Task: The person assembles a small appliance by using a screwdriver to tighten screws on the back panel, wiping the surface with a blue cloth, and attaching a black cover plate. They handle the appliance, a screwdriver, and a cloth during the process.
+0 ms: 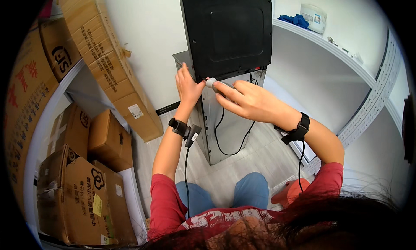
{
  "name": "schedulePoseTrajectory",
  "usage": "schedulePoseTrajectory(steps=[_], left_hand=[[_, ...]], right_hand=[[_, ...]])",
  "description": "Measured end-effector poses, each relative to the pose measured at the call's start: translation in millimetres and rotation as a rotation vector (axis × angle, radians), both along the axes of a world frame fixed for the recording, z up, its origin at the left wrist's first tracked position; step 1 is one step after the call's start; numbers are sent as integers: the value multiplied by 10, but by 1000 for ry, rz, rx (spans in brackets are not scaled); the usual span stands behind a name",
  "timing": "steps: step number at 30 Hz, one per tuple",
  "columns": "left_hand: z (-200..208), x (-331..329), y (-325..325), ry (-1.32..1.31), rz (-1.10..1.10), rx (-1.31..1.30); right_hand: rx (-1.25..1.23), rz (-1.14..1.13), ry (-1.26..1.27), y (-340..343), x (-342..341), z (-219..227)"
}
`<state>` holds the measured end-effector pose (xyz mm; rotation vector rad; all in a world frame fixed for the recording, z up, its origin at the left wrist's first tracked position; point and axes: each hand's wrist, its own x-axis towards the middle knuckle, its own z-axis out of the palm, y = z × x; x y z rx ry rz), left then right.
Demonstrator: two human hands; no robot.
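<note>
In front of me a black panel (234,33) stands tilted up on top of a grey metal cabinet (209,135). My left hand (187,88) is at the cabinet's upper left corner, by the panel's lower edge. Its fingers stretch upward and its thumb reaches toward the tool; what its fingertips touch is partly hidden. My right hand (253,100) is closed round a grey round-ended tool (211,82), whose thin tip points left toward my left thumb. The tool's exact kind is unclear. A black cable (225,153) loops down the cabinet's front below my right hand.
Cardboard boxes (80,198) fill shelving on the left, and a tall carton (108,63) leans beside the wall. On the right, a white shelf (333,44) bears a white tub (313,18) and blue cloth (295,20). A red stool-like object (291,193) stands by my right leg.
</note>
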<state>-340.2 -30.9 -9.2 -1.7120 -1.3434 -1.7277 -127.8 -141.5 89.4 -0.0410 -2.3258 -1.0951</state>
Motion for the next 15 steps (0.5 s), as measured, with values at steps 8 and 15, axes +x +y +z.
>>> schedulePoseTrajectory(steps=[8,15], left_hand=[[-43,-3,237,-112,-176,-226],[-54,12,234,-143,-188,-201]], right_hand=[[-37,-153,-6,28,32,116],[-21,-209,58,-56,-124,80]])
